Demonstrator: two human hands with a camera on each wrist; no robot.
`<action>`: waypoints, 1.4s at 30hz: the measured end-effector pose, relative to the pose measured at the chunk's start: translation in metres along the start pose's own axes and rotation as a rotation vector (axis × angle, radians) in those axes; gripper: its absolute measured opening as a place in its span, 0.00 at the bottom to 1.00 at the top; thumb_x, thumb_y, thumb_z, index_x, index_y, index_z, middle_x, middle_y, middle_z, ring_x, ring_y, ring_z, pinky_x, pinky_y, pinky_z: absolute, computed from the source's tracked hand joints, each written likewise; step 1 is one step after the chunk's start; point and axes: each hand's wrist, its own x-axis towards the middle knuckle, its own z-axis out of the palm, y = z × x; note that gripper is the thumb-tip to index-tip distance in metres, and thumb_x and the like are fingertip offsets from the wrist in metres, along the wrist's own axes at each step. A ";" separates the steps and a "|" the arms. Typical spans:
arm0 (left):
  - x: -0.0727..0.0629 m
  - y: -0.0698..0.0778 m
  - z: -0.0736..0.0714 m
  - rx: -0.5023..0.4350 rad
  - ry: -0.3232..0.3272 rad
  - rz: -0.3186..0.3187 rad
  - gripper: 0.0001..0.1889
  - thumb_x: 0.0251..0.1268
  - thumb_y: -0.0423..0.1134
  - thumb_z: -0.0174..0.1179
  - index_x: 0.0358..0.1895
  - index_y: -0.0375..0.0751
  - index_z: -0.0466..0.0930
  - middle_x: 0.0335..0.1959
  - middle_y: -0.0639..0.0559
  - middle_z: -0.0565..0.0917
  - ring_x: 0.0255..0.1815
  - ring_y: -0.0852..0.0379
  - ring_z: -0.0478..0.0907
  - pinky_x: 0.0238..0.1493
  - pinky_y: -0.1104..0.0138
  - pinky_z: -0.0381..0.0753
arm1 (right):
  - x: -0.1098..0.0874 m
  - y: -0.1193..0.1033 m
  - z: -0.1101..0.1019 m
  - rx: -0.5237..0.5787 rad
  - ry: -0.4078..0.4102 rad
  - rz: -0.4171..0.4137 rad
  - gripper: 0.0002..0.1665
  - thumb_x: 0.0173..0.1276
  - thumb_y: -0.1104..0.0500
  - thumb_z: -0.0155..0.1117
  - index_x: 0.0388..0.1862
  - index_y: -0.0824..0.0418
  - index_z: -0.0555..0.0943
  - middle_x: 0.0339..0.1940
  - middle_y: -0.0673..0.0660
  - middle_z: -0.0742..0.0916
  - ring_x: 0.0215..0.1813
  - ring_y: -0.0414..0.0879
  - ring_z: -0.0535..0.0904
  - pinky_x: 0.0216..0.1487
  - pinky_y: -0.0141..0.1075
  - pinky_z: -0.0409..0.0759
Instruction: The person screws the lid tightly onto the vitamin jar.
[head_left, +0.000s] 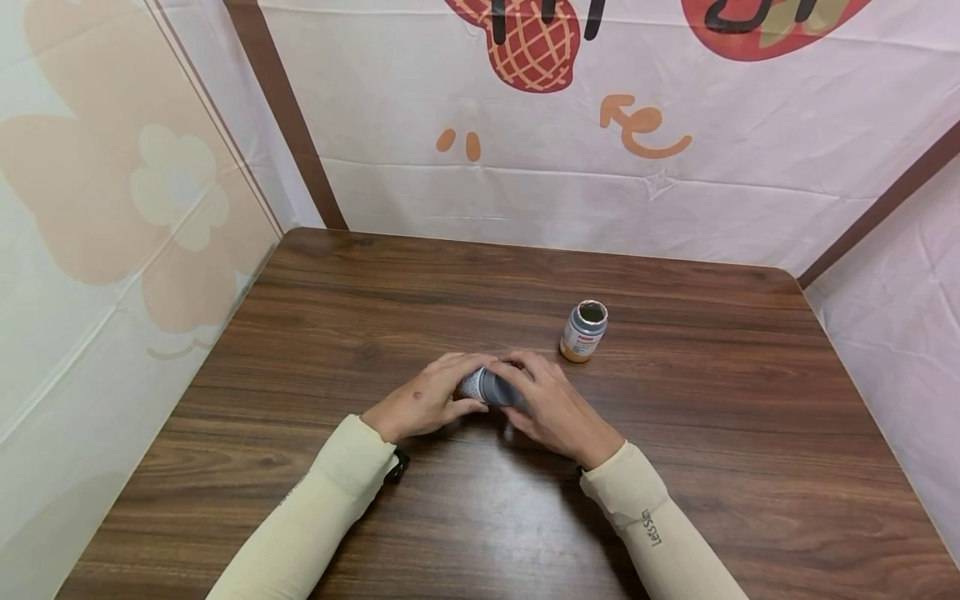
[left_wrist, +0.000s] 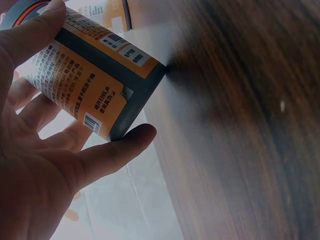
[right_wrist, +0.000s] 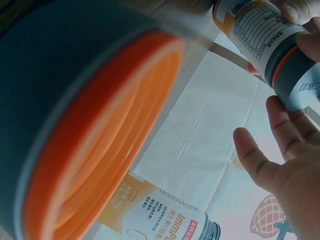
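Observation:
My left hand (head_left: pixel 426 397) grips the body of a dark grey supplement bottle (head_left: pixel 473 385) with an orange and white label, tilted over the table. At its other end, my right hand (head_left: pixel 557 410) holds the dark screw cap (head_left: pixel 498 390). The left wrist view shows the bottle (left_wrist: pixel 92 82) aslant, its bottom edge near the tabletop. Beyond the right hand stands a second bottle (head_left: pixel 582 335), upright and uncapped, with ragged foil round its mouth. A loose dark cap (right_wrist: pixel 107 135) with an orange inside looms close in the right wrist view; the head view does not show it.
Both bottles are on or over a brown wood-grain table (head_left: pixel 360 317). A white printed cloth (head_left: pixel 405 192) hangs behind the far edge, and more cloth (head_left: pixel 112 333) borders the left side.

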 end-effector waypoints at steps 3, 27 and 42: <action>0.000 0.000 0.000 0.002 -0.002 -0.005 0.31 0.63 0.40 0.70 0.69 0.44 0.70 0.65 0.51 0.76 0.66 0.50 0.70 0.63 0.53 0.73 | 0.001 -0.001 0.000 0.001 0.000 0.016 0.40 0.59 0.61 0.77 0.69 0.58 0.72 0.59 0.61 0.78 0.60 0.53 0.76 0.55 0.53 0.76; 0.000 0.001 -0.001 0.000 -0.017 -0.023 0.33 0.63 0.40 0.69 0.71 0.45 0.69 0.65 0.51 0.76 0.67 0.49 0.69 0.63 0.51 0.72 | 0.000 -0.001 -0.001 0.001 -0.002 0.002 0.35 0.61 0.59 0.76 0.67 0.55 0.74 0.61 0.59 0.77 0.63 0.53 0.74 0.56 0.53 0.75; 0.000 0.002 -0.001 -0.005 -0.011 -0.014 0.32 0.63 0.38 0.70 0.70 0.44 0.69 0.65 0.51 0.77 0.66 0.50 0.70 0.62 0.53 0.73 | -0.003 0.001 -0.001 -0.040 0.010 -0.016 0.38 0.60 0.58 0.78 0.68 0.53 0.73 0.61 0.59 0.77 0.63 0.54 0.75 0.56 0.54 0.75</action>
